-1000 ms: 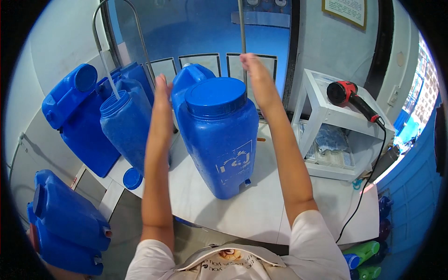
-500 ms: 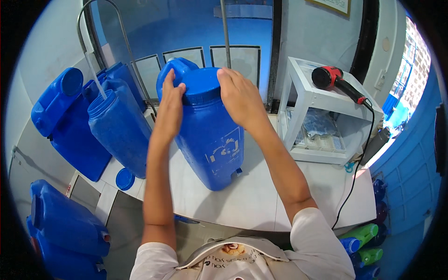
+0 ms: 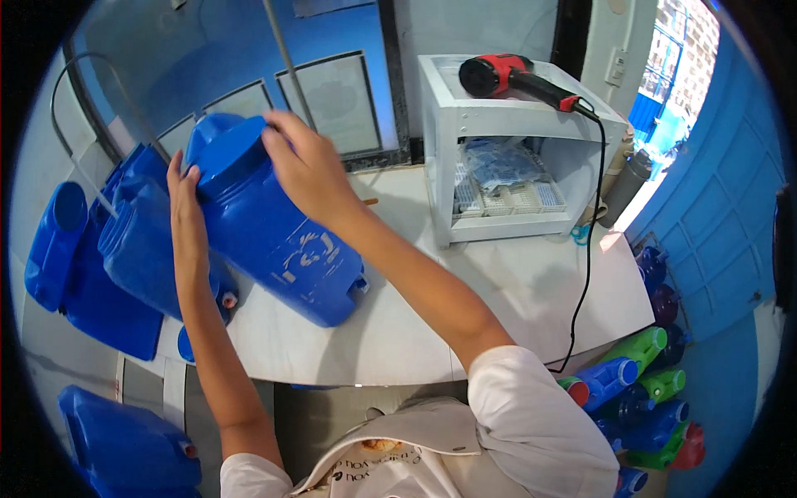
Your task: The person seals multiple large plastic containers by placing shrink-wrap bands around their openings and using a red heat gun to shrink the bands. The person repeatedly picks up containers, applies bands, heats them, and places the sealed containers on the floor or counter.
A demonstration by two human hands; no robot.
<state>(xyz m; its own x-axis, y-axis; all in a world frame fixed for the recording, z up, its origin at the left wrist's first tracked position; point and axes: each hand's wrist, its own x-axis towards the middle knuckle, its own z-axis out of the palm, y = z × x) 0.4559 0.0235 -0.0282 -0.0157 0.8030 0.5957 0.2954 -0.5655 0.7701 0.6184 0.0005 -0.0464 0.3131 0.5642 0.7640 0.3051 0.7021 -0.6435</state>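
At centre left of the frame, a big blue jug point(image 3: 278, 236) lies tilted on a white bench point(image 3: 465, 307), its wide lid point(image 3: 228, 153) pointing to the upper left and its base toward the bench's middle. The right hand point(image 3: 311, 170) rests over the jug's shoulder beside the lid, fingers point(image 3: 278, 133) spread and curled onto the plastic — a steadying hold rather than a closed fist. The left hand point(image 3: 189, 220) lies flat against the jug's left side, fingers point(image 3: 176, 178) straight and together, pressing the wall just below the lid. Both forearms rise from the lower edge of the frame, where a white shirt point(image 3: 531, 423) shows.

Left of the jug, touching or just beside it, a second blue jug point(image 3: 141, 249) leans on the bench edge, with more blue containers point(image 3: 58, 249) stacked behind it at far left. Another blue container point(image 3: 124, 448) sits low in the bottom left corner. At upper right, a white shelf unit point(image 3: 515, 124) stands on the bench — a red and black heat gun point(image 3: 506, 76) lies on top, its black cord point(image 3: 591, 241) trailing down over the bench's front edge. Inside the unit lie bags of small blue parts point(image 3: 502, 170). In the lower right corner, green, blue and red bottles point(image 3: 639, 390) lie heaped on the floor beside a blue wall point(image 3: 714, 207).
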